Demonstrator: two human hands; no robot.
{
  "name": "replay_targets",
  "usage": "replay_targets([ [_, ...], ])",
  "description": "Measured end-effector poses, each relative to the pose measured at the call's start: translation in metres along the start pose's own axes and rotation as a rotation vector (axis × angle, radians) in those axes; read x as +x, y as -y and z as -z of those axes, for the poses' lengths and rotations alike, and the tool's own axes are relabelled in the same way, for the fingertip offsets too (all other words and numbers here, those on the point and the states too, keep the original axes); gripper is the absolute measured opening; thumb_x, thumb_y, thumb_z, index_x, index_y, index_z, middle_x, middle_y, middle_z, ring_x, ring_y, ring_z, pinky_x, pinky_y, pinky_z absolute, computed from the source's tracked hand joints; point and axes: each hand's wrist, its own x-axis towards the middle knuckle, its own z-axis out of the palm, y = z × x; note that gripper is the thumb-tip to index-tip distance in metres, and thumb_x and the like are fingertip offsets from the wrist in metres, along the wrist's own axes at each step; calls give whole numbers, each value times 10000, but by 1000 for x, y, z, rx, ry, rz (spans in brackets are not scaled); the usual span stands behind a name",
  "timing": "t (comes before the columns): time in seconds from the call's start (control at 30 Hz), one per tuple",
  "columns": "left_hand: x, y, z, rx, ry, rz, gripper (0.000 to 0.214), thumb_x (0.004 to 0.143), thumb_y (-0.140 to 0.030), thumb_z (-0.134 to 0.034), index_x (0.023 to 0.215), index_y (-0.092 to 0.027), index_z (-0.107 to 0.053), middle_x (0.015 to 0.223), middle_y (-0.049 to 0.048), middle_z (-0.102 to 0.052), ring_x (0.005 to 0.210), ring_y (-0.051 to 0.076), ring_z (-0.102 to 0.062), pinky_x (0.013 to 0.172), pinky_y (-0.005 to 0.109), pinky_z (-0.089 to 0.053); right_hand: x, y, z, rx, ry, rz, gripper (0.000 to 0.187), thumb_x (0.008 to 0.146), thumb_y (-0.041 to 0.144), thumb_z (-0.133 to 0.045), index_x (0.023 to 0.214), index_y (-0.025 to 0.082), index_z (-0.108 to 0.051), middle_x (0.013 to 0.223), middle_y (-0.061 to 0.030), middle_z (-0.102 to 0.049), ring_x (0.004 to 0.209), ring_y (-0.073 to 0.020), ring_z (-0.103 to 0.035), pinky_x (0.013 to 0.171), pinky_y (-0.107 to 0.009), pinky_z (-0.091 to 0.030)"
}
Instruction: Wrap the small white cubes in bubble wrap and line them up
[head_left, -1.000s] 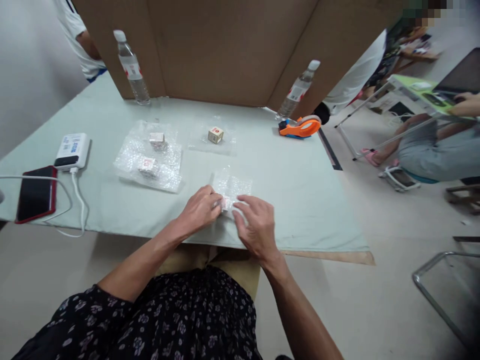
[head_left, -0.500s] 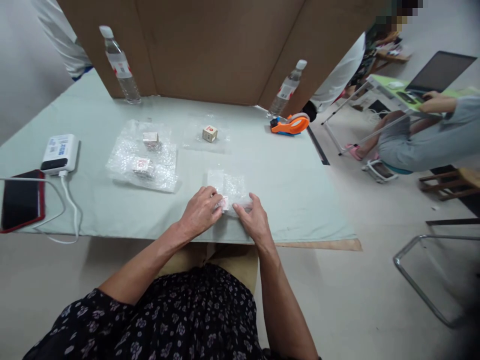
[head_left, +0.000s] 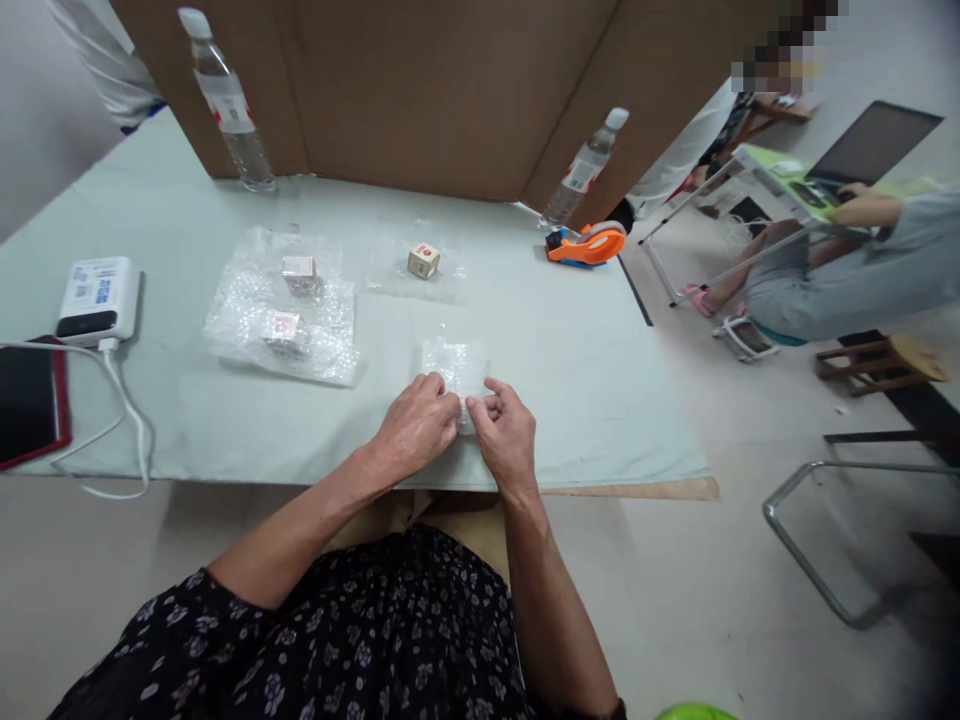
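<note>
My left hand (head_left: pixel 417 428) and my right hand (head_left: pixel 507 436) meet near the table's front edge, both closed on a small sheet of bubble wrap (head_left: pixel 455 366) folded around a little item. The item is hidden under my fingers. Farther back a small cube box (head_left: pixel 423 260) sits on a clear sheet. To the left, a larger bubble wrap sheet (head_left: pixel 279 318) carries two small boxes (head_left: pixel 298 268).
A pale green cloth covers the table (head_left: pixel 585 380). An orange tape dispenser (head_left: pixel 587 245) lies at the back right, two water bottles (head_left: pixel 225 100) stand by the cardboard screen. A power bank (head_left: pixel 99 298) and red phone (head_left: pixel 28 400) lie left. Another person sits right at a laptop.
My right hand has drawn in toward my left, and the bubble wrap is folded tighter over the small item. The pink-marked item seen between my fingers earlier is now covered.
</note>
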Motion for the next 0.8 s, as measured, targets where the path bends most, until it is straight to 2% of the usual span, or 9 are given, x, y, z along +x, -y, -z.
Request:
replay_targets([
  [0.2,1,6,-2,-29,10,-9,137,882,-141,-518,937,-168,-641,1010,90,-575,955,220,-555,853,359,-523,-3,7,-8,66,13,38,350,852,345,-565,1121,149,-674,763,-32,-704,654,-164,-640,682,-313,-541],
  [0.33,1,7,-6,-65,-41,-4,112,896,-164,-501,941,-181,-602,983,80,-588,965,220,-561,874,363,-517,-6,2,-9,-54,46,195,345,897,310,-525,1184,173,-660,879,-63,-724,743,-181,-650,774,-354,-550],
  [0.47,-1,4,-10,-125,-98,16,200,895,-169,-504,1087,-176,-560,1062,95,-610,1027,235,-564,908,386,-508,-6,-1,1,-116,174,379,440,911,282,-496,1322,149,-578,965,-83,-711,796,-189,-647,823,-369,-551],
  [0.6,-6,7,-14,-254,-181,10,336,908,-196,-498,1243,-174,-499,1143,111,-621,1071,237,-571,952,412,-490,-3,0,12,-173,309,433,473,964,287,-419,1419,176,-485,1101,-100,-698,955,-211,-658,913,-398,-532],
  [0.73,-10,10,-13,-529,-235,159,465,782,-131,-573,1240,-165,-501,1124,94,-652,950,187,-617,902,350,-509,1,2,16,-276,403,481,526,935,212,-419,1458,160,-429,1105,-110,-690,984,-223,-650,907,-407,-527],
  [0.8,-10,7,-12,-620,-242,256,423,768,-151,-599,1185,-164,-523,1075,79,-666,869,164,-619,851,321,-516,3,4,18,-305,437,494,581,898,203,-465,1472,133,-405,1123,-124,-683,971,-231,-646,892,-410,-527],
])
